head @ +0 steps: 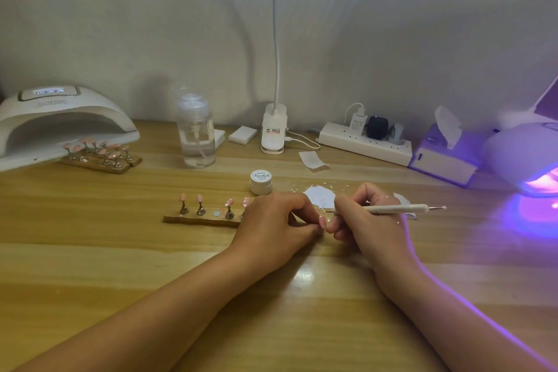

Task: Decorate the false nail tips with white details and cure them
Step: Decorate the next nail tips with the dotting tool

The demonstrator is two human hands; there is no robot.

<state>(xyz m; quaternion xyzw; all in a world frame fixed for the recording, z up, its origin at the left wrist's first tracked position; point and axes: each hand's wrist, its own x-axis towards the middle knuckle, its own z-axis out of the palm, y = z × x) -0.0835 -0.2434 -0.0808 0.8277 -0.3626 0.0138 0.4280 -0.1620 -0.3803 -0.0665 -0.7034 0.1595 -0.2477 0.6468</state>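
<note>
Left hand [276, 220] fingers pinch pink nail tip [322, 221]; right hand [367, 222] fingers grip dotting pen [398, 208].

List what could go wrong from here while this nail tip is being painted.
1. The left hand holding the nail tip hides the wooden holder's right end. A shift could knock its standing tips.
2. The lit lamp spills purple light toward the paper palette, where gel might harden early.
3. The pen works at the nail, so a twitch of the right hand could smear it.

Wooden table [120, 266], nail lamp [60, 121], pump bottle [196, 136], white jar [261, 182], nail-tip stand [199, 219], power strip [362, 142], tissue box [444, 160]
</note>
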